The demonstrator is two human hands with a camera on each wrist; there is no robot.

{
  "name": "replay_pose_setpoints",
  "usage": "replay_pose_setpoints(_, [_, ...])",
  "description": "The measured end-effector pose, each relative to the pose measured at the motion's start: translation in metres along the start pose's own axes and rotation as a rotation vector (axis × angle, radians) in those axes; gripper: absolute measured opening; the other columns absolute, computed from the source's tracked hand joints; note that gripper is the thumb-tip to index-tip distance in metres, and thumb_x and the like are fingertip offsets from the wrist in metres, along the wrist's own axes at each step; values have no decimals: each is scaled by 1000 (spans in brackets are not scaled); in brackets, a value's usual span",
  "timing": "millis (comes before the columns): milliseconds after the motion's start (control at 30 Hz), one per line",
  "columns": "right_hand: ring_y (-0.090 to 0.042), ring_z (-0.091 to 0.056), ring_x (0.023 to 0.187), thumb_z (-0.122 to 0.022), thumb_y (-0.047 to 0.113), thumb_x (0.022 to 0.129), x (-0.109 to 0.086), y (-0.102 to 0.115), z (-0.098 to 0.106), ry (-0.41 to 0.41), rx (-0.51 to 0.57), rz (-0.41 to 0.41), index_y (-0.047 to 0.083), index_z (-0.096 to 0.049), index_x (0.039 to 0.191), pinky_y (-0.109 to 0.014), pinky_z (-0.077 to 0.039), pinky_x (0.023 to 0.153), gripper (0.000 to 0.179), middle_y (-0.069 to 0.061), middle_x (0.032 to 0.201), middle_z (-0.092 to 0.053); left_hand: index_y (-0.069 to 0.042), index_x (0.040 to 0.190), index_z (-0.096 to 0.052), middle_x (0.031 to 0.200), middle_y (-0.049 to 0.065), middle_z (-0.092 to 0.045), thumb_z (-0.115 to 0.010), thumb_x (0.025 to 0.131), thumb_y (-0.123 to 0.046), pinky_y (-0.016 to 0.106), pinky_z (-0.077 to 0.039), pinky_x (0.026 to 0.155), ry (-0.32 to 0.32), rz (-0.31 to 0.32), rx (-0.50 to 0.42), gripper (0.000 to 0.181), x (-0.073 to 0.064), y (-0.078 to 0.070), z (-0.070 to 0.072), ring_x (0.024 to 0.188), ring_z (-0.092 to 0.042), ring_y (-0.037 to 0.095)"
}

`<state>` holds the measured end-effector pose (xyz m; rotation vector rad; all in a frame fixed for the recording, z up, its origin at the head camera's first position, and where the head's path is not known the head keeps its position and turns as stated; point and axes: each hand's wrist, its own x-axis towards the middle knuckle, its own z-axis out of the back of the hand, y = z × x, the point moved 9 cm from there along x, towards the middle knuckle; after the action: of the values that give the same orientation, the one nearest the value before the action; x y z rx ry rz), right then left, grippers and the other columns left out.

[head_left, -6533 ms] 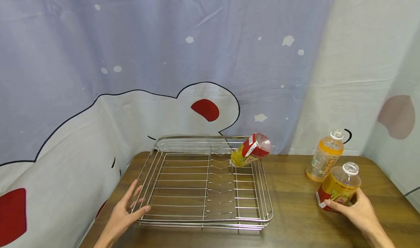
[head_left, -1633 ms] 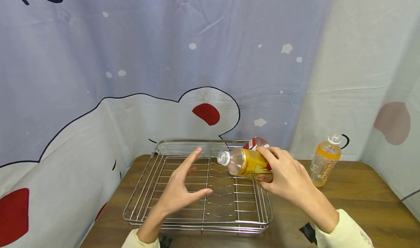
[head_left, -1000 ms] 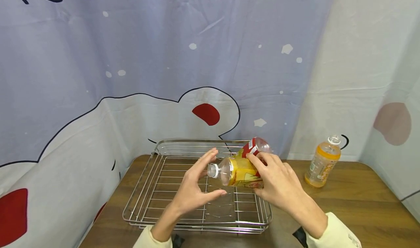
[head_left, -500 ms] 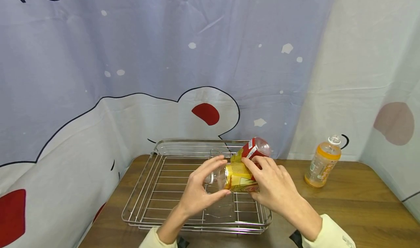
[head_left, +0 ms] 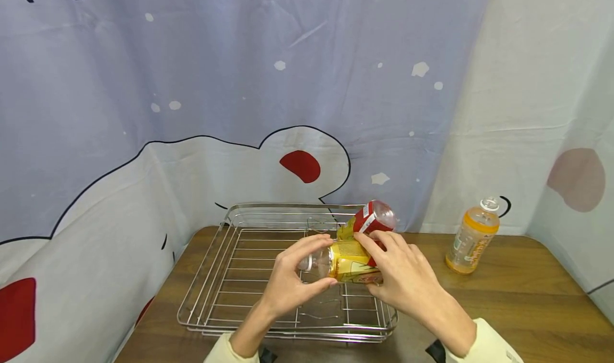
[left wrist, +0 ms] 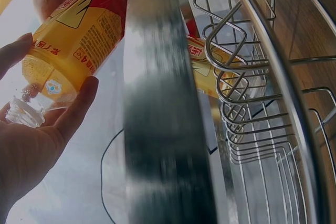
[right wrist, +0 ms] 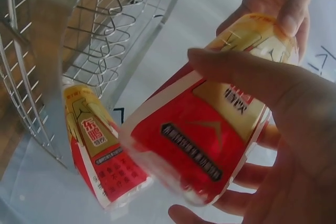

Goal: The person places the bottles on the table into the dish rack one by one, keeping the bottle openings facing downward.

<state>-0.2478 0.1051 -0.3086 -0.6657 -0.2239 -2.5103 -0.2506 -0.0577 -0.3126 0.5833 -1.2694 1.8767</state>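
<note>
A plastic drink bottle [head_left: 355, 261] with a yellow and red label lies sideways above the wire rack [head_left: 268, 288], its uncapped neck pointing left. My left hand [head_left: 290, 277] holds its shoulder and neck end, fingers behind and thumb in front. My right hand [head_left: 408, 272] grips the red base end. In the right wrist view the bottle's base [right wrist: 194, 145] shows between thumb and fingers. A second bottle with a like label [head_left: 371, 219] leans neck down in the rack's back right corner, just behind the held one; the right wrist view shows this leaning bottle [right wrist: 102, 145] too.
An orange-banded clear bottle [head_left: 472, 238] stands upright on the wooden table [head_left: 518, 283] at the right. Wavy wire dividers [left wrist: 231, 77] run through the rack. A printed curtain [head_left: 230, 75] hangs behind the table.
The bottle went from standing at the right to sideways over the rack, in my right hand. My left hand left the rack's left side and took the neck end. Little moved in the last half second.
</note>
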Motion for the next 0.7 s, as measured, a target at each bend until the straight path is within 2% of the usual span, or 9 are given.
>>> replay_pose_setpoints(133, [-29,-55,115,-96,34,54,-5,-11,4,-12,114,-5,17,-53,139,-51,-54,77,97,-7,127,-56,-1,121,-67,125,9,-65,-89,66,-2,38,-44,105,-10,20,-29,59,0,1,2,120,-59,25])
replay_pose_setpoints(300, [-28,-52,122,-96,35,59,-17,-38,7,-21,381,-77,18,-46,144,-55,-50,89,100,-6,137,-52,2,122,-66,126,11,-64,-89,66,2,36,-46,104,-32,28,-91,61,-1,2,5,120,-58,27])
replay_pose_setpoints(400, [-20,-52,122,-94,27,67,-27,-55,3,-30,611,-126,14,-43,146,-48,-52,91,95,-9,138,-53,3,123,-65,128,13,-63,-87,66,5,36,-49,99,-37,39,-138,61,-1,2,6,121,-57,28])
replay_pose_setpoints(533, [-10,-53,122,-83,3,77,-39,-68,-10,-18,1019,-190,11,-38,149,-34,-57,84,85,-19,142,-47,6,124,-63,130,16,-61,-85,67,9,40,-54,92,-39,57,-209,61,-2,3,6,123,-56,27])
replay_pose_setpoints(633, [-10,-51,127,-71,-11,82,-44,-69,-18,-17,1274,-198,8,-33,151,-32,-54,89,80,-16,146,-44,8,124,-61,129,18,-61,-84,67,11,42,-55,89,-37,59,-247,61,-2,3,4,122,-56,26])
replay_pose_setpoints(700, [-12,-49,130,-65,-13,85,-46,-67,-21,-26,1386,-176,5,-30,152,-31,-52,94,78,-10,146,-45,9,124,-61,129,18,-61,-84,67,12,42,-55,89,-35,60,-260,61,-2,3,3,122,-56,26])
